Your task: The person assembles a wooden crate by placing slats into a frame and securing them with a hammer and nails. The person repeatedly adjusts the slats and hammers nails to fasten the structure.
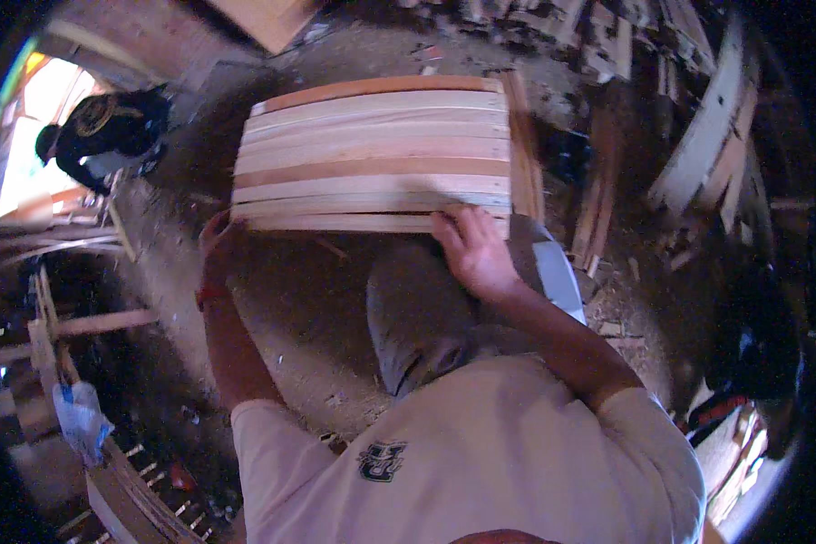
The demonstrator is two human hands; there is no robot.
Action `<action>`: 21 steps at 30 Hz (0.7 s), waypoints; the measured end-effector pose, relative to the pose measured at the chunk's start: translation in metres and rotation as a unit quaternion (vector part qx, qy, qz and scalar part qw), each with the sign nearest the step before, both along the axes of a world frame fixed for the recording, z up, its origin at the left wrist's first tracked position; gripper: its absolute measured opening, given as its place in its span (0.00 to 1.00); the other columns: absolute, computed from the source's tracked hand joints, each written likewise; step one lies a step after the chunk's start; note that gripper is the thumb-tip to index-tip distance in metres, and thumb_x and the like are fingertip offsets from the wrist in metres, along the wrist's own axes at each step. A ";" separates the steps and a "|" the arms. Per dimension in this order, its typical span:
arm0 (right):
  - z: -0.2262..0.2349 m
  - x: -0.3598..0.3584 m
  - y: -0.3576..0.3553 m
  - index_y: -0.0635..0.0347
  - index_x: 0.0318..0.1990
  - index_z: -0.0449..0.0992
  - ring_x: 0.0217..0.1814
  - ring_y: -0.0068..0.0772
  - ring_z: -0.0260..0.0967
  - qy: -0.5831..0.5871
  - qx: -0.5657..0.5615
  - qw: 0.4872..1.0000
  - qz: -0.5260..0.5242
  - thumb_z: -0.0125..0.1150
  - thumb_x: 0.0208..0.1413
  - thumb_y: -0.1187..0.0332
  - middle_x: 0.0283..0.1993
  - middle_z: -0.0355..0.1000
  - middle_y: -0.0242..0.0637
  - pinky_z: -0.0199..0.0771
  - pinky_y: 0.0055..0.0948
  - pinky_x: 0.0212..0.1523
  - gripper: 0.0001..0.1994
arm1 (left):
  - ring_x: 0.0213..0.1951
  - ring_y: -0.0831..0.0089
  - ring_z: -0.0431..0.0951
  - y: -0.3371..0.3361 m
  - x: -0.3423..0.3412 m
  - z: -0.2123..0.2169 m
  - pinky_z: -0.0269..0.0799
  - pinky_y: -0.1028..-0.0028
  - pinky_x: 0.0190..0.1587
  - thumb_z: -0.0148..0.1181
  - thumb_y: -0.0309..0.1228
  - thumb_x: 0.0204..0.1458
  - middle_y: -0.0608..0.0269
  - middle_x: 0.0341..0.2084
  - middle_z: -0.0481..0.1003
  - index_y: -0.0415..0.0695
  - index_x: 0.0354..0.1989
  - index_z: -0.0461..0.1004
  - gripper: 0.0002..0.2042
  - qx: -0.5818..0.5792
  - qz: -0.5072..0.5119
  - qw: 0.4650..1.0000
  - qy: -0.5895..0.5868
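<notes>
The flat panel of pale and reddish wooden slats nailed side by side (376, 154) lies in front of the person over the dusty dirt floor (308, 308), with an end batten crossing the slats at its right side; it looks stiff, rough-edged and moderately heavy, probably best taken by its two near corners, well apart, so it stays level. The left hand (218, 243) curls its grip around the near left corner, and the right hand (473, 249) clamps its grip over the near edge towards the right, both forearms reaching forward.
</notes>
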State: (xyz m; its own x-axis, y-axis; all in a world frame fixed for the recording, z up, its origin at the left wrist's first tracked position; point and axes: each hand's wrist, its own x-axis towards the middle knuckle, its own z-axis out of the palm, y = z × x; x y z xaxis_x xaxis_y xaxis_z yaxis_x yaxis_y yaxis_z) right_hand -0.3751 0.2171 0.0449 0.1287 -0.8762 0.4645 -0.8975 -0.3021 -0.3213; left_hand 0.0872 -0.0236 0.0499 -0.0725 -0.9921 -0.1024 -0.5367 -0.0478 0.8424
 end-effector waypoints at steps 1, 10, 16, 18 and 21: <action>-0.003 0.001 0.002 0.62 0.53 0.76 0.53 0.50 0.70 0.009 -0.002 1.000 -0.011 0.63 0.55 0.71 0.53 0.70 0.46 0.73 0.48 0.53 0.18 | 0.41 0.78 0.77 0.004 -0.007 -0.006 0.74 0.76 0.44 0.68 0.38 0.60 0.67 0.42 0.81 0.37 0.50 0.81 0.17 0.003 -0.001 0.999 0.032; -0.001 0.007 0.002 0.61 0.52 0.75 0.57 0.47 0.67 0.001 -0.036 0.998 -0.056 0.59 0.51 0.67 0.53 0.69 0.44 0.67 0.49 0.56 0.19 | 0.52 0.66 0.75 0.052 -0.060 -0.010 0.70 0.66 0.58 0.64 0.47 0.63 0.56 0.51 0.78 0.32 0.60 0.72 0.29 -0.080 0.149 0.977 -0.134; -0.005 0.008 0.002 0.61 0.50 0.75 0.57 0.48 0.67 0.012 -0.030 0.997 -0.065 0.59 0.51 0.66 0.53 0.69 0.45 0.67 0.50 0.54 0.18 | 0.52 0.65 0.75 0.035 -0.037 -0.073 0.71 0.64 0.57 0.63 0.50 0.64 0.50 0.56 0.74 0.32 0.63 0.65 0.33 -0.162 0.197 0.965 0.061; -0.008 0.010 0.002 0.57 0.51 0.76 0.55 0.45 0.68 0.021 -0.038 0.996 -0.074 0.60 0.51 0.68 0.54 0.70 0.41 0.67 0.47 0.53 0.18 | 0.50 0.66 0.76 0.031 -0.024 -0.086 0.72 0.64 0.56 0.63 0.49 0.63 0.51 0.54 0.76 0.32 0.60 0.69 0.31 -0.186 0.180 0.961 0.097; -0.002 0.026 0.012 0.55 0.52 0.76 0.54 0.43 0.69 0.010 -0.042 0.999 0.005 0.60 0.51 0.67 0.53 0.71 0.40 0.67 0.45 0.53 0.18 | 0.48 0.67 0.77 0.028 0.017 -0.093 0.73 0.64 0.54 0.64 0.48 0.63 0.52 0.49 0.78 0.32 0.53 0.74 0.27 -0.210 0.127 0.967 0.069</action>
State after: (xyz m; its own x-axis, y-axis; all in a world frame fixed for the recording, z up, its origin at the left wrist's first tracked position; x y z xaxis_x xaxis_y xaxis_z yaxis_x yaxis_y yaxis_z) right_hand -0.3488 0.2289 0.0428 0.1461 -0.8327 0.5341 -0.9002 -0.3357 -0.2772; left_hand 0.1043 0.0044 -0.0430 0.1941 -0.9321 0.3059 -0.4344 0.1979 0.8787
